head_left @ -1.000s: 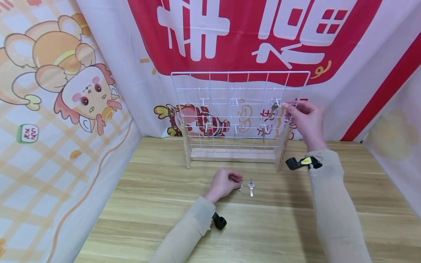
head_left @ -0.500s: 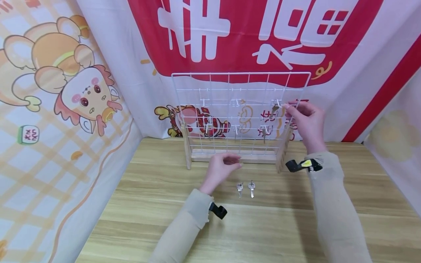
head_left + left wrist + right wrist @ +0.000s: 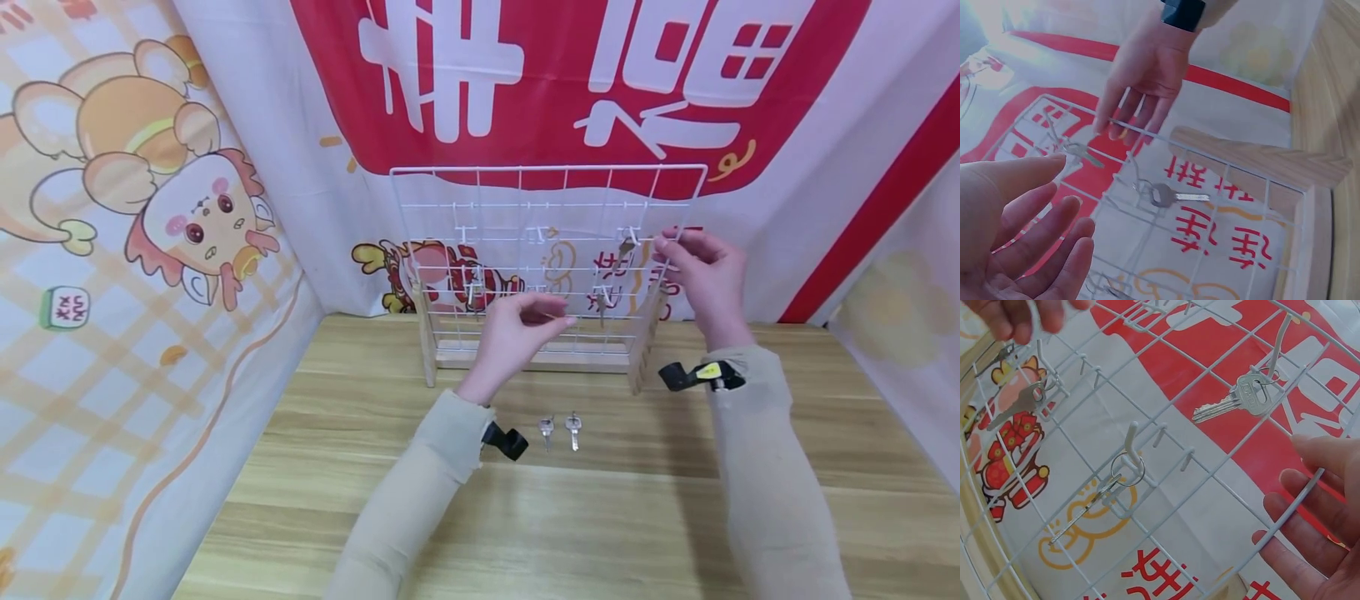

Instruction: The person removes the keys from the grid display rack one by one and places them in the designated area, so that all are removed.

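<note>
A white wire grid rack [image 3: 566, 169] with hooks stands on wooden feet at the back of the table. My right hand [image 3: 708, 279] holds its right edge, thumb in front of the edge wire and fingers behind it in the right wrist view. My left hand [image 3: 517, 333] is in front of the lower middle of the grid, fingers loosely spread and nothing in them [image 3: 1035, 231]. A key [image 3: 1252, 394] hangs by its ring from the upper right hook. More keys hang from lower hooks, among them one key [image 3: 1163, 195] and another key [image 3: 1025, 400].
Two keys, a left key [image 3: 547, 429] and a right key [image 3: 573, 429], lie side by side on the wooden table [image 3: 585, 525] in front of the rack. A printed cloth [image 3: 345, 250] hangs right behind the grid, and another patterned cloth [image 3: 247, 367] borders the left.
My left hand has left the keys on the table and risen, empty, to the front of the grid. My right hand stays at the rack's right edge, shifted slightly rightward.
</note>
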`<control>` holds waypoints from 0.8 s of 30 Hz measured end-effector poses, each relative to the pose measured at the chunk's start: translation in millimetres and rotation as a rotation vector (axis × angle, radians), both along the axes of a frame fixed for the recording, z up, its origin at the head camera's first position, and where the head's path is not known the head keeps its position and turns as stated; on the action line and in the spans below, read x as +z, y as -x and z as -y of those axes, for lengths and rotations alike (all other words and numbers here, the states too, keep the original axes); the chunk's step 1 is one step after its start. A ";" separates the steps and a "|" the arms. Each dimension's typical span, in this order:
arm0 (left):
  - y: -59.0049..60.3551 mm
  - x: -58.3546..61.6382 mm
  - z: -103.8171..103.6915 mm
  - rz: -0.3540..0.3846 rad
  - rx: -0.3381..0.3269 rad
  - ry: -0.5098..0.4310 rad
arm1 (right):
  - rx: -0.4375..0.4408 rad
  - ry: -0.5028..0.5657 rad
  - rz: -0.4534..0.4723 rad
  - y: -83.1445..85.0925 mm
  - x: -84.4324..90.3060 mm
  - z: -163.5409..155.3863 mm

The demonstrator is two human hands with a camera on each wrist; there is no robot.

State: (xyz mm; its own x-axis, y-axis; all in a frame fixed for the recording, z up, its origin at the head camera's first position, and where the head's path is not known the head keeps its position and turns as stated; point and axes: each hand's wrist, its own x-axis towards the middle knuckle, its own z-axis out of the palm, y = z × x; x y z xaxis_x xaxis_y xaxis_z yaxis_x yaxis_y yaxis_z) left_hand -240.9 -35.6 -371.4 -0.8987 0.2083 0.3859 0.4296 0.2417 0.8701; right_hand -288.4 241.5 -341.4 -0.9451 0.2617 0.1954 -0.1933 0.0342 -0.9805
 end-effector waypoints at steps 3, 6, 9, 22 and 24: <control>-0.4 12.6 -4.1 -0.005 -0.010 -0.009 | 0.007 -0.009 0.002 0.0 1.1 -1.5; -0.1 22.3 -9.3 -0.004 -0.025 -0.029 | 0.010 -0.015 0.005 -0.1 1.4 -2.2; 2.0 30.4 -15.2 -0.004 -0.026 -0.045 | 0.014 -0.018 0.009 0.1 1.5 -1.6; 23.9 52.0 -50.8 0.006 -0.001 -0.052 | 0.005 -0.064 -0.007 1.3 0.8 -2.0; 28.5 53.2 -55.8 0.015 0.009 -0.056 | 0.003 -0.068 -0.008 1.0 0.6 -2.3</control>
